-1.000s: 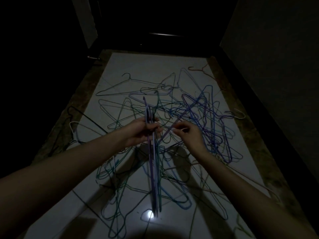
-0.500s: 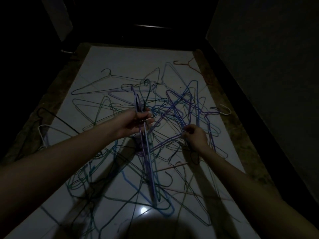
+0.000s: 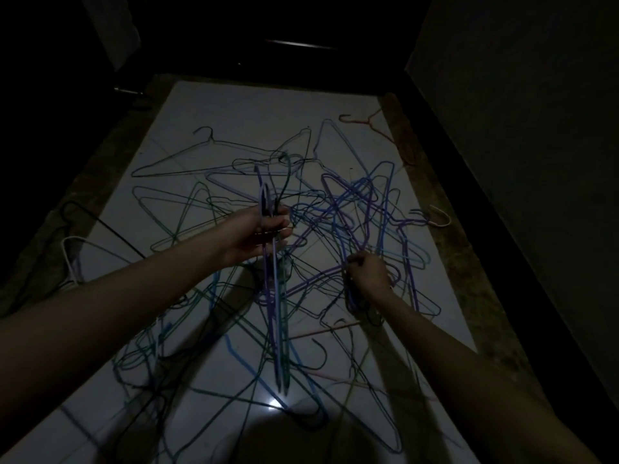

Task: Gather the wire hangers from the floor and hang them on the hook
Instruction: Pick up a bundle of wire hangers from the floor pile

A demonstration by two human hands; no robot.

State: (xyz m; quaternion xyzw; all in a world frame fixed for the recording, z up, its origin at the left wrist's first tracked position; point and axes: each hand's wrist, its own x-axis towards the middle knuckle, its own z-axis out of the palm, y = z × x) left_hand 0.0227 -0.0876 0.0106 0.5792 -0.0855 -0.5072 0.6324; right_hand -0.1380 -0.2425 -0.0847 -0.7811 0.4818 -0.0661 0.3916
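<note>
Change: right hand (image 3: 368, 274) has dropped from beside the bundle (image 3: 273, 262) into the floor pile (image 3: 361, 209), pinching a purple hanger (image 3: 318, 279) | left hand (image 3: 259, 234) still grips bundle upright | next hanger about to join; hook unseen.

A pale tiled floor (image 3: 234, 122) carries tangled wire hangers (image 3: 351, 209).

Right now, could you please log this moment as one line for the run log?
left hand: holds hanger bundle | right hand: pinches purple hanger in floor pile | hook: not in view
</note>
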